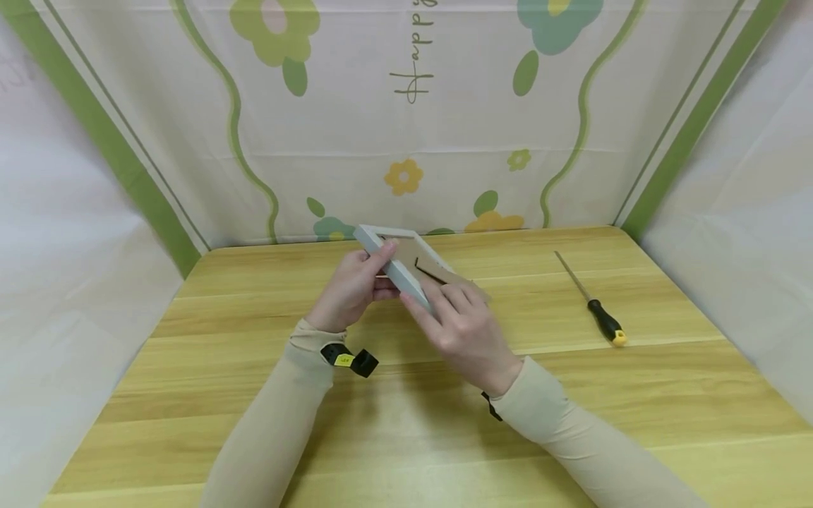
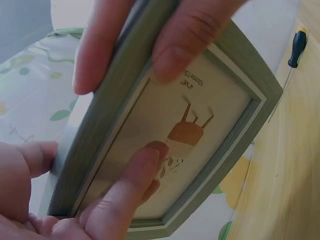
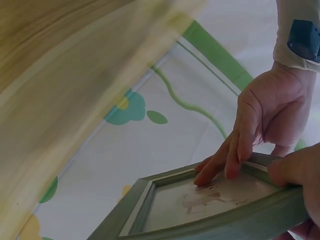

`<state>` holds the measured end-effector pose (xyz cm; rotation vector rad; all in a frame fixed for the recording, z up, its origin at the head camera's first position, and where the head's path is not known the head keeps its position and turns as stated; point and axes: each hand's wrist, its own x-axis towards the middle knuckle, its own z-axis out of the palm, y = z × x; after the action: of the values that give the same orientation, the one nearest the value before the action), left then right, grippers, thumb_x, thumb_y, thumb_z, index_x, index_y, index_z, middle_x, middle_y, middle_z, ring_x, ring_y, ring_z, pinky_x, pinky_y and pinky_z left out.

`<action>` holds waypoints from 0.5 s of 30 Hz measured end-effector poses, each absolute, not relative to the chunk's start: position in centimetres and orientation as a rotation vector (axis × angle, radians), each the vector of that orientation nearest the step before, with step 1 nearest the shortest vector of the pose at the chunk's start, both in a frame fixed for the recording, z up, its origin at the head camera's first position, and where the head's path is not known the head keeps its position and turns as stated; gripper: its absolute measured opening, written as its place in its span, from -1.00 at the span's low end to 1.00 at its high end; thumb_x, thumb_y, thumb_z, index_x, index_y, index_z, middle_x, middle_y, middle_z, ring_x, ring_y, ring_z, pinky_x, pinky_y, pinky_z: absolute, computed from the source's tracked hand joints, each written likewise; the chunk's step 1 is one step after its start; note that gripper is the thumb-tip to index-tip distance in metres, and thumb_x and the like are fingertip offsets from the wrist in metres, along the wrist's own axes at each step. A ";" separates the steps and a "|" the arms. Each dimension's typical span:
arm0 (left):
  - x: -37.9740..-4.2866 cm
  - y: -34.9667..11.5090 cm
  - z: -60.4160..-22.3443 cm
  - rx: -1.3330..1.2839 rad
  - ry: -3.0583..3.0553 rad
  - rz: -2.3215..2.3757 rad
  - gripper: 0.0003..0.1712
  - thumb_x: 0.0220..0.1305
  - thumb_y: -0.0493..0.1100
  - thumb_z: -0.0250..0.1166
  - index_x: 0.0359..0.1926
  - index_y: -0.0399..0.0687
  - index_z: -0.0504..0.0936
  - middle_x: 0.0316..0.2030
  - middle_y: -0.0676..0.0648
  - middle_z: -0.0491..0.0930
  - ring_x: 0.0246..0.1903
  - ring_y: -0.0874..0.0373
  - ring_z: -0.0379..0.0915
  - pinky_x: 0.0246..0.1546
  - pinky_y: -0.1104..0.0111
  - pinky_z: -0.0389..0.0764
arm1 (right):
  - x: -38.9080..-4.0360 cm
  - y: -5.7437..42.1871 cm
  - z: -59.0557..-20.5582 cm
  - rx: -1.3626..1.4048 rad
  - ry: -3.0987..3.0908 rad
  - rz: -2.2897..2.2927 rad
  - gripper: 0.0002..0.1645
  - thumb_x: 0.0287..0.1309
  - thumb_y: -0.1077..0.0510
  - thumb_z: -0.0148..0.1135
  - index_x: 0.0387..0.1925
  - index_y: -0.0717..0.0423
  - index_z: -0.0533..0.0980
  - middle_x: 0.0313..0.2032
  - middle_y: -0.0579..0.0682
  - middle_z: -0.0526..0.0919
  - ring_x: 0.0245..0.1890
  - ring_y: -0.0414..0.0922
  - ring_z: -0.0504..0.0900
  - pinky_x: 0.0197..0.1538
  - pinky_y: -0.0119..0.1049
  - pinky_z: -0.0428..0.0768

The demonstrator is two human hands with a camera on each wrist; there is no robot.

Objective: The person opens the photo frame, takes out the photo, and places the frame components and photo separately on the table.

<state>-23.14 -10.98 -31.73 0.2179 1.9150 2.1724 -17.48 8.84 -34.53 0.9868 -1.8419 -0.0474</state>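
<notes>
Picture frame [image 1: 408, 281] | right hand [image 1: 466, 328] grips | left hand [image 1: 352, 289] grips, overlapping print [image 2: 186, 132] | screwdriver [image 1: 600, 315] apart on table [image 1: 413, 437]

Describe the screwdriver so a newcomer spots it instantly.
On the wooden table, look right of the right hand. The screwdriver lies there, thin shaft toward the flowered backdrop. Unlike the held picture frame, it has a black handle with a yellow end.

There are two hands [image 1: 348, 291] [image 1: 466, 328], one picture frame [image 1: 404, 252], one screwdriver [image 1: 603, 322] and one table [image 1: 406, 451].
</notes>
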 end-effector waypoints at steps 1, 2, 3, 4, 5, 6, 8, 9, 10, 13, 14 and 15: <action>-23.2 -11.0 -31.8 0.216 1.908 2.170 -0.41 0.47 0.10 0.14 0.12 -0.40 0.46 -0.12 -0.30 0.63 -0.25 0.02 0.69 -0.20 0.24 0.69 | -17.5 8.8 -34.6 0.990 -1.840 -0.044 -0.64 0.42 0.31 0.01 0.06 0.11 0.66 -0.01 0.22 0.66 -0.29 0.06 0.61 -0.13 -0.08 0.60; -23.2 -11.1 -31.8 0.218 1.902 2.169 -0.44 0.47 0.07 0.15 0.12 -0.41 0.44 -0.11 -0.31 0.62 -0.25 0.01 0.69 -0.22 0.25 0.69 | -17.5 8.7 -34.6 0.994 -1.842 -0.041 -0.66 0.41 0.31 0.04 0.05 0.10 0.66 -0.03 0.21 0.67 -0.28 0.06 0.61 -0.13 -0.08 0.60; -23.2 -11.1 -31.9 0.218 1.903 2.165 -0.47 0.48 0.03 0.15 0.11 -0.41 0.43 -0.11 -0.31 0.62 -0.24 0.01 0.69 -0.24 0.26 0.69 | -17.5 8.7 -34.6 1.000 -1.848 -0.039 -0.67 0.39 0.29 0.08 0.05 0.08 0.66 -0.05 0.19 0.67 -0.27 0.06 0.62 -0.12 -0.08 0.60; -23.3 -11.1 -31.9 0.217 1.907 2.163 -0.50 0.48 -0.01 0.15 0.11 -0.40 0.43 -0.12 -0.32 0.62 -0.24 0.00 0.69 -0.26 0.27 0.69 | -17.5 8.7 -34.6 1.007 -1.858 -0.035 -0.69 0.36 0.26 0.13 0.04 0.06 0.66 -0.06 0.17 0.67 -0.25 0.06 0.62 -0.11 -0.07 0.60; -23.3 -11.1 -32.0 0.216 1.913 2.160 -0.53 0.48 -0.04 0.14 0.10 -0.41 0.42 -0.14 -0.33 0.62 -0.26 0.00 0.69 -0.29 0.28 0.69 | -17.5 8.7 -34.6 1.018 -1.879 -0.028 -0.70 0.31 0.21 0.20 0.04 0.03 0.66 -0.06 0.16 0.67 -0.23 0.06 0.62 -0.09 -0.05 0.60; -23.3 -11.2 -32.0 0.214 1.923 2.157 -0.55 0.47 -0.07 0.14 0.09 -0.41 0.41 -0.15 -0.34 0.61 -0.27 0.00 0.69 -0.30 0.29 0.69 | -17.5 8.7 -34.6 1.037 -1.908 -0.012 -0.68 0.26 0.14 0.27 0.05 0.00 0.65 -0.05 0.14 0.66 -0.20 0.06 0.61 -0.06 -0.03 0.58; -23.5 -11.3 -32.1 0.215 1.949 2.150 -0.57 0.46 -0.10 0.13 0.10 -0.41 0.40 -0.16 -0.34 0.61 -0.28 0.00 0.69 -0.31 0.28 0.70 | -17.5 8.9 -34.5 1.095 -1.987 0.040 -0.53 0.12 -0.03 0.43 0.08 -0.07 0.64 0.01 0.13 0.63 -0.11 0.09 0.58 0.01 0.06 0.53; -23.5 -11.4 -32.1 0.215 1.964 2.146 -0.57 0.46 -0.11 0.14 0.12 -0.40 0.40 -0.16 -0.34 0.61 -0.29 -0.01 0.69 -0.31 0.27 0.70 | -17.6 9.1 -34.3 1.134 -2.027 0.083 -0.45 0.04 -0.11 0.48 0.10 -0.09 0.63 0.04 0.12 0.61 -0.07 0.11 0.56 0.04 0.11 0.48; -23.6 -11.5 -32.2 0.214 1.979 2.141 -0.57 0.46 -0.11 0.14 0.14 -0.38 0.40 -0.17 -0.34 0.61 -0.29 -0.01 0.69 -0.30 0.25 0.70 | -17.7 9.3 -34.2 1.177 -2.068 0.137 -0.37 -0.02 -0.18 0.50 0.11 -0.10 0.63 0.07 0.12 0.59 -0.03 0.12 0.54 0.07 0.16 0.44; -23.9 -12.0 -32.3 0.208 2.010 2.127 -0.55 0.46 -0.12 0.15 0.21 -0.33 0.38 -0.17 -0.32 0.61 -0.30 -0.02 0.69 -0.28 0.21 0.70 | -18.1 10.6 -33.3 1.293 -2.169 0.330 -0.27 -0.06 -0.25 0.50 0.15 -0.06 0.60 0.10 0.10 0.57 0.05 0.14 0.48 0.10 0.24 0.32; -23.9 -12.1 -32.3 0.207 2.016 2.120 -0.54 0.46 -0.12 0.14 0.23 -0.32 0.38 -0.17 -0.31 0.61 -0.30 -0.01 0.69 -0.28 0.21 0.70 | -18.4 11.1 -32.9 1.314 -2.185 0.396 -0.31 -0.02 -0.21 0.49 0.14 -0.02 0.61 0.08 0.09 0.59 0.05 0.14 0.49 0.11 0.23 0.32; -24.0 -12.2 -32.3 0.207 2.013 2.118 -0.54 0.47 -0.12 0.14 0.25 -0.29 0.37 -0.16 -0.30 0.61 -0.29 -0.01 0.69 -0.27 0.20 0.70 | -18.7 11.7 -32.5 1.322 -2.194 0.463 -0.35 0.01 -0.14 0.48 0.13 0.03 0.61 0.06 0.10 0.60 0.05 0.13 0.51 0.12 0.22 0.33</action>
<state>-23.95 -12.25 -32.27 0.2072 2.0127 2.1175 -18.69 11.67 -32.51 1.3219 -2.1938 0.4633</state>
